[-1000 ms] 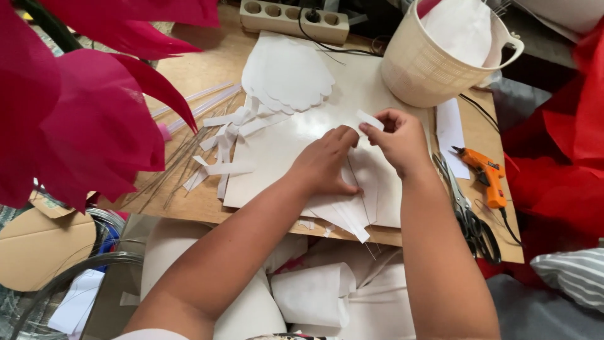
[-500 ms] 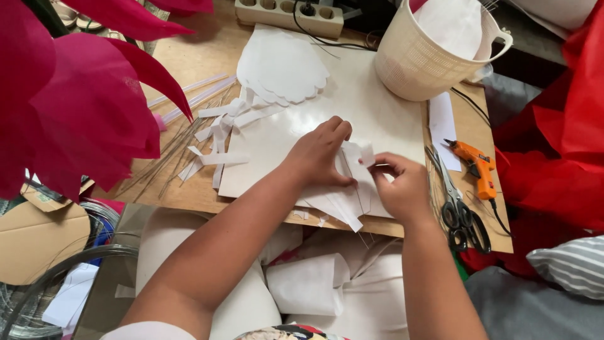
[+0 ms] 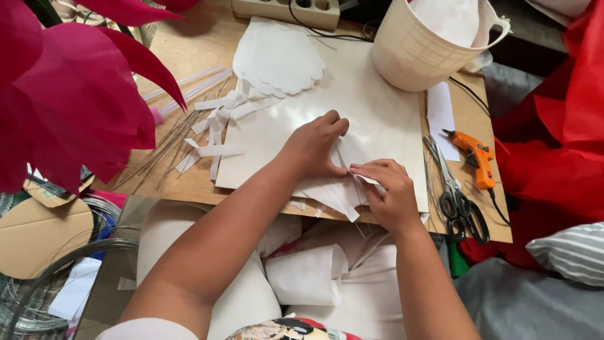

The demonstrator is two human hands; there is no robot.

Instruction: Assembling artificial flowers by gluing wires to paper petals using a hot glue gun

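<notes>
Since half a second ago little has shifted: both hands have stayed on the same stack of white paper pieces [image 3: 336, 192], the right hand [image 3: 387, 195] has slid slightly left along the stack toward the left hand, and the view has drifted a touch.

Largest in view, the magenta paper flower [image 3: 69, 94] fills the upper left, its petals overhanging the wooden table [image 3: 189, 44]. A red cloth [image 3: 566, 145] covers the right side. A large white sheet [image 3: 371, 107] lies across the middle of the table, with a pile of scalloped white cutouts [image 3: 280, 60] at its top left and a cream plastic basket [image 3: 425, 44] at its top right. White rolled paper [image 3: 305, 274] sits in the lap below the table edge.

The left hand [image 3: 314, 148] lies palm down on the stack, fingers loosely curled, pressing it flat at the sheet's near edge. The right hand touches the stack's right side, fingers bent and pinching narrowly on the paper; it sits just beside the left, fingertips nearly meeting.

White paper strips [image 3: 217, 119] and thin wires [image 3: 160, 148] lie left of the sheet. Scissors [image 3: 456, 195] and an orange glue gun [image 3: 472, 157] lie to the right, side by side.
</notes>
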